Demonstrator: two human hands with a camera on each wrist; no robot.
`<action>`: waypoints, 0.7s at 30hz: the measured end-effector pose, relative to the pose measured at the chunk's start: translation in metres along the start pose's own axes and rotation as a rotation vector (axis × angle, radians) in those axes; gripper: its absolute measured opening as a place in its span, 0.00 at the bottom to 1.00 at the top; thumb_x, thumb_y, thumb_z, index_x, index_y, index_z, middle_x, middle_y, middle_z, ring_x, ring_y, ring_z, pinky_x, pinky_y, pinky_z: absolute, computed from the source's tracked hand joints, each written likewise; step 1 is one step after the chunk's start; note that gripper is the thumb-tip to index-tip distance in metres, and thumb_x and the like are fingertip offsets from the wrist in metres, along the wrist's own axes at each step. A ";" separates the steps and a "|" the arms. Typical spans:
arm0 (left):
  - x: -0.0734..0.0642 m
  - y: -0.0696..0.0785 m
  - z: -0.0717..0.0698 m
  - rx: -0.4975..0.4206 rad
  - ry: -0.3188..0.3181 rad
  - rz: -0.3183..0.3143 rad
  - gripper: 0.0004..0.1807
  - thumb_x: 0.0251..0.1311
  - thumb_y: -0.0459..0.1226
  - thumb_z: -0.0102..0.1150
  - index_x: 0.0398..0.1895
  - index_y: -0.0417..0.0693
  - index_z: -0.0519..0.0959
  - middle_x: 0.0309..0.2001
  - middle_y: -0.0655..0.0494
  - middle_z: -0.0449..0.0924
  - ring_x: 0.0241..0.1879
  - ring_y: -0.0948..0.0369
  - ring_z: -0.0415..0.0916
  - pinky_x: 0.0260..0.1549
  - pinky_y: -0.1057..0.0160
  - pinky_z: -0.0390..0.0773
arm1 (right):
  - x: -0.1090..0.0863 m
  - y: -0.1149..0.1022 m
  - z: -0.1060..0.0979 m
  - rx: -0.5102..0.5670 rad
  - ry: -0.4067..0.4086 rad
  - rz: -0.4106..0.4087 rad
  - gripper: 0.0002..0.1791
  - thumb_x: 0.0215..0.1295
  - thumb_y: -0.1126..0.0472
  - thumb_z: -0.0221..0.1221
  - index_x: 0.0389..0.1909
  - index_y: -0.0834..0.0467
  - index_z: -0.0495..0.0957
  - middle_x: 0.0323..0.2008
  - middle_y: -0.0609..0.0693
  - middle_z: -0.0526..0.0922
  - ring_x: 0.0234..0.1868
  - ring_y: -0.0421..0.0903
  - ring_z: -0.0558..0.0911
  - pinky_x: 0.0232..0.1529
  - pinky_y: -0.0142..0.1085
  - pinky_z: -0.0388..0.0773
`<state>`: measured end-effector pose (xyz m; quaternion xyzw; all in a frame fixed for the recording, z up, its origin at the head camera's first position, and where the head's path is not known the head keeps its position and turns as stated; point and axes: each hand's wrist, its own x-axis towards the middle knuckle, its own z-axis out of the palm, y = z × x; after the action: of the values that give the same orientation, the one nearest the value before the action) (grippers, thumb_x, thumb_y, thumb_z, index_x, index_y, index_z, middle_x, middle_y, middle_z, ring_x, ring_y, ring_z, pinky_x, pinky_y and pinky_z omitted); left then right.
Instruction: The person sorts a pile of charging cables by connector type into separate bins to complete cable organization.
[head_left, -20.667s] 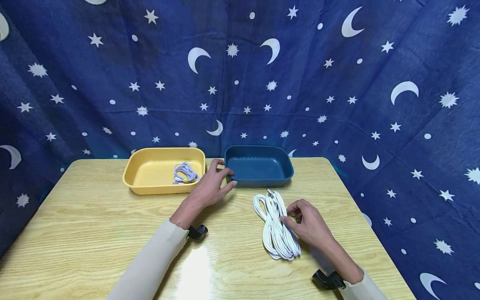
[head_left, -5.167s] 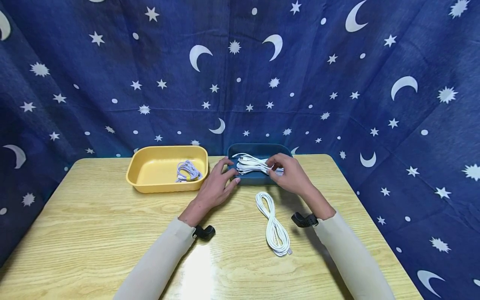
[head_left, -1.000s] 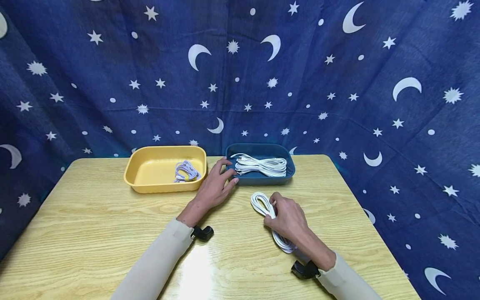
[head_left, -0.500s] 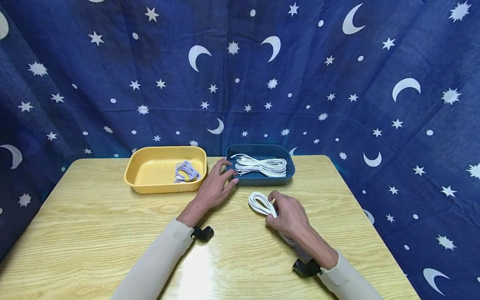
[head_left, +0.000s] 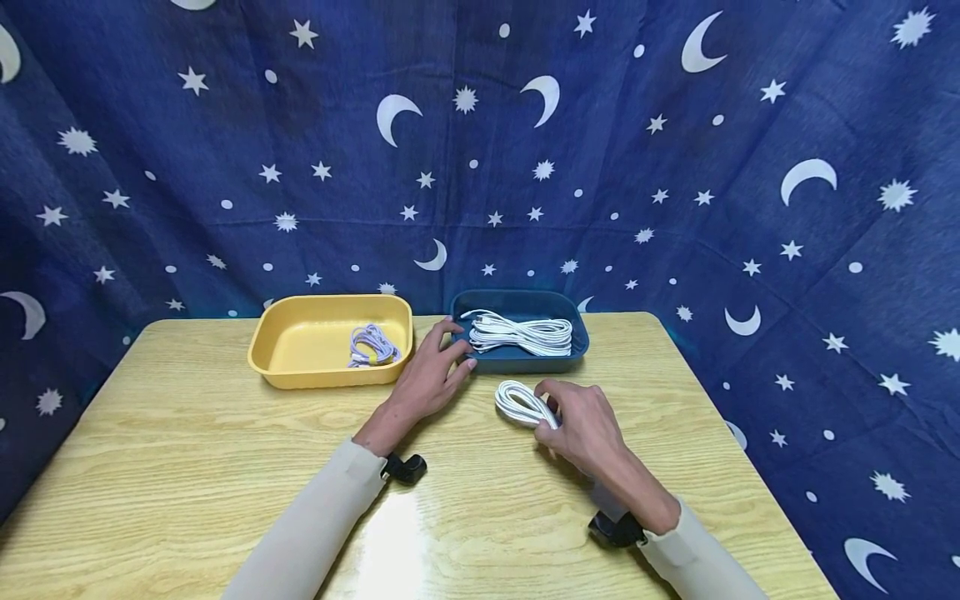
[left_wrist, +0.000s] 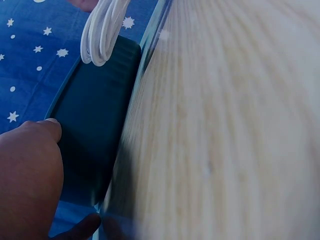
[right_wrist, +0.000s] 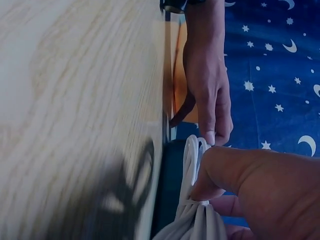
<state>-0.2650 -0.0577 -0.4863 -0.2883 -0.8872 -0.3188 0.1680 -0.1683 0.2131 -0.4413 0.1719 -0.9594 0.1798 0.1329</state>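
Note:
My right hand (head_left: 581, 425) pinches a coiled white cable (head_left: 517, 402) between thumb and fingers, in front of the blue bin (head_left: 517, 365). In the right wrist view the loops fan out below the pinch, and their shadow falls on the table apart from them. The hand covers the coil's near end in the head view. At the bin's left end rests my left hand (head_left: 431, 375), its relaxed fingers touching the rim and its thumb by the front corner. Inside the bin lies another white cable bundle (head_left: 525, 335), narrowed at its middle.
A yellow bin (head_left: 300, 380) stands left of my left hand, with a lilac cable (head_left: 371, 342) with a yellow tie at its right end. Both bins sit at the back of the wooden table (head_left: 225, 467), before a dark blue star-and-moon curtain (head_left: 480, 133).
Earlier, the white cable bundle went into the blue bin. Over the last second my right hand has lifted the second coil off the table. My left hand has stayed at the bin.

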 end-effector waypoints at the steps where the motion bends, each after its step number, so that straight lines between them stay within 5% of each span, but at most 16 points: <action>1: 0.000 0.000 0.000 -0.001 -0.001 -0.003 0.09 0.79 0.47 0.57 0.48 0.54 0.83 0.70 0.49 0.67 0.83 0.48 0.52 0.77 0.46 0.60 | 0.001 0.000 0.000 -0.003 0.002 -0.004 0.22 0.44 0.64 0.71 0.45 0.52 0.85 0.27 0.41 0.83 0.27 0.38 0.78 0.39 0.44 0.73; 21: -0.001 -0.001 0.001 -0.004 0.009 0.010 0.09 0.79 0.46 0.58 0.47 0.54 0.82 0.70 0.48 0.68 0.83 0.47 0.52 0.77 0.45 0.60 | 0.016 0.008 -0.003 -0.039 0.101 -0.105 0.21 0.45 0.66 0.68 0.45 0.54 0.87 0.30 0.44 0.83 0.30 0.41 0.78 0.36 0.45 0.72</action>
<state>-0.2650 -0.0580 -0.4875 -0.2914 -0.8844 -0.3209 0.1729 -0.1847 0.2169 -0.4358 0.2102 -0.9444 0.1623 0.1939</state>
